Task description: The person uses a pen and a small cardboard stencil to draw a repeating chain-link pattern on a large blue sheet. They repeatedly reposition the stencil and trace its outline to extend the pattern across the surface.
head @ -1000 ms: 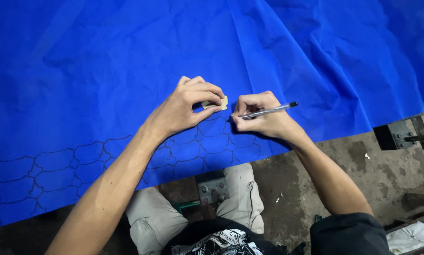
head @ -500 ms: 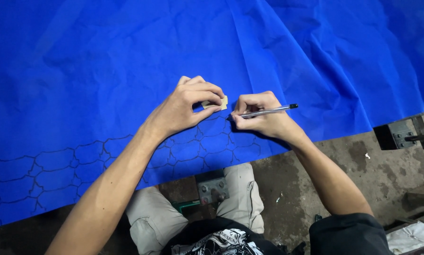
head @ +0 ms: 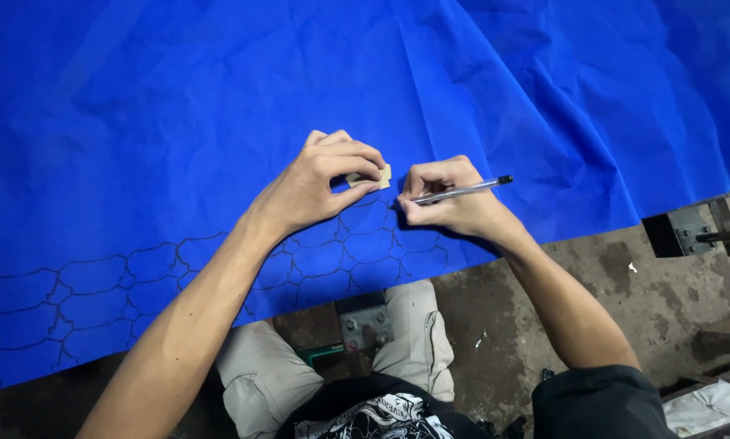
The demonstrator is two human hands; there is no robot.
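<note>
A large blue sheet of fabric (head: pixel 219 106) lies spread flat and fills most of the view. Rows of dark pen-drawn outlines (head: pixel 97 293) run along its near edge. My left hand (head: pixel 320 183) presses a small tan template piece (head: pixel 371 176) onto the fabric with fingertips and thumb. My right hand (head: pixel 450 199) grips a thin pen (head: pixel 462 191), its tip down on the fabric just right of the template. The two hands almost touch.
The fabric's near edge ends above a stained concrete floor (head: pixel 625 284). My knees in light trousers (head: pixel 406 333) sit below it, with a small metal plate (head: pixel 363 321) between them. A metal bracket (head: pixel 694 228) stands at the right.
</note>
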